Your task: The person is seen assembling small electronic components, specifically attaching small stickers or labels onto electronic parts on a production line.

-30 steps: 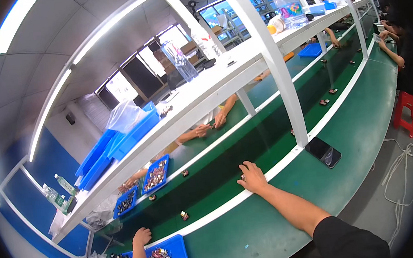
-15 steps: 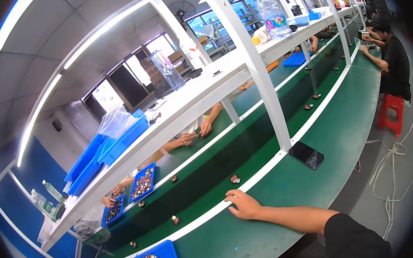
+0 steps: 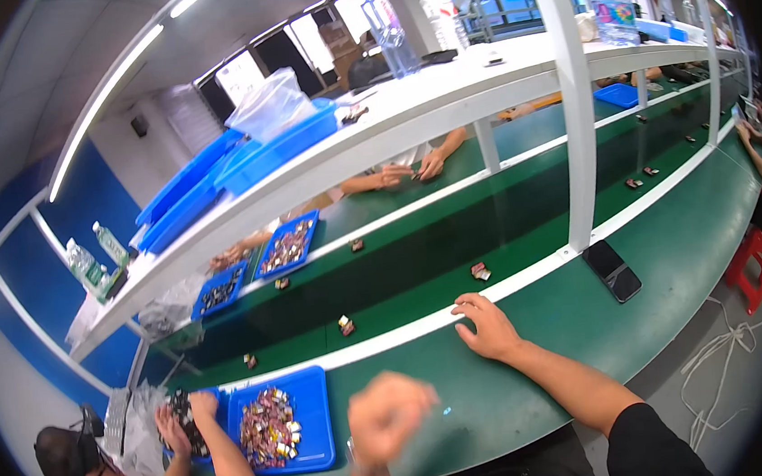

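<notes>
My left hand is raised over the near green tabletop, right of a blue tray of small parts. Motion smears its fingers, so I cannot tell what, if anything, it holds. Resting by the white rail is my right hand, palm down with fingers apart and nothing in it. Just beyond its fingertips, a small red, black and white part lies on the green conveyor belt. Another such part is further left on the belt. A black phone lies on the tabletop to the right.
At lower left a co-worker in a cap has both hands at a tray of black parts, beside the blue tray. Across the belt, other hands handle something small. A white post and shelf stand over the line.
The view has swung to the left, and the co-worker's head has come into it. My left hand has risen into view from below. My right hand stays by the rail.
</notes>
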